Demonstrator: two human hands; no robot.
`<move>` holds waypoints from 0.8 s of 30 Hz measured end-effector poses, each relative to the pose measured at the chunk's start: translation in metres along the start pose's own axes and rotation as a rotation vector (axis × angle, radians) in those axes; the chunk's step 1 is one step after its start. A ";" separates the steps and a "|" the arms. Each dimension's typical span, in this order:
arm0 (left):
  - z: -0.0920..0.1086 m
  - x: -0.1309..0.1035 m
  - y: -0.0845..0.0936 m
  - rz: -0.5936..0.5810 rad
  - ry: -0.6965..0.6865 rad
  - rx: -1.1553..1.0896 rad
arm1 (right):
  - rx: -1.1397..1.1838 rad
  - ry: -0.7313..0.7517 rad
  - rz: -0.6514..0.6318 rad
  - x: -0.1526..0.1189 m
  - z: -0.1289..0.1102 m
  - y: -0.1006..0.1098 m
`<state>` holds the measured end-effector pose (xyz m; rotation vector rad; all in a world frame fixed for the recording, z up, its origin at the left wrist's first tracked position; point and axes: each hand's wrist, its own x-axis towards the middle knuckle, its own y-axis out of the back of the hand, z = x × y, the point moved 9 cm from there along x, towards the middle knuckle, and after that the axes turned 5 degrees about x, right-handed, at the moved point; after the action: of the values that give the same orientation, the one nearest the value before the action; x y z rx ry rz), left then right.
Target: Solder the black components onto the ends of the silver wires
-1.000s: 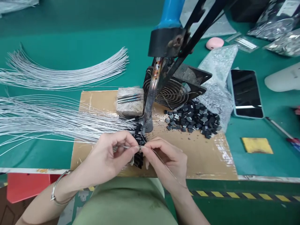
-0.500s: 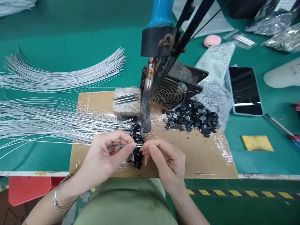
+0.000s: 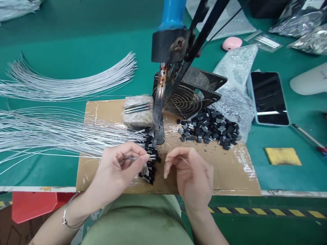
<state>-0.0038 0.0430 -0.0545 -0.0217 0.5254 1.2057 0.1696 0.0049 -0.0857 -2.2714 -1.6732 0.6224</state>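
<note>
My right hand (image 3: 192,173) had drawn back rightward since the earlier frame, fingers loosely curled; whether they gripped the fine wire (image 3: 184,160) I could not tell. My left hand (image 3: 119,170) stayed pinched on a silver-tipped lead (image 3: 153,157) at lower centre, long axis crosswise, tip pointing right. Beyond, right of centre, blocky black pieces (image 3: 211,129) lay heaped on flat cardboard (image 3: 224,170).

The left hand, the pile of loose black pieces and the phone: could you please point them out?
Left hand (image 3: 117,173): head view, near the thumb's base.
Pile of loose black pieces (image 3: 211,127): head view, its middle.
Phone (image 3: 269,93): head view, dark screen.
</note>
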 end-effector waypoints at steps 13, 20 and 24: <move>0.002 -0.002 0.002 0.053 -0.047 0.047 | 0.063 -0.165 -0.058 -0.007 0.021 -0.023; 0.003 -0.003 0.000 0.055 -0.049 0.103 | 0.129 -0.232 -0.056 -0.007 0.026 -0.023; 0.002 -0.003 0.000 0.054 -0.051 0.129 | 0.102 -0.268 -0.062 -0.008 0.028 -0.022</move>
<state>-0.0037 0.0407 -0.0512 0.1334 0.5603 1.2199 0.1357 0.0022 -0.0992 -2.1321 -1.7752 1.0105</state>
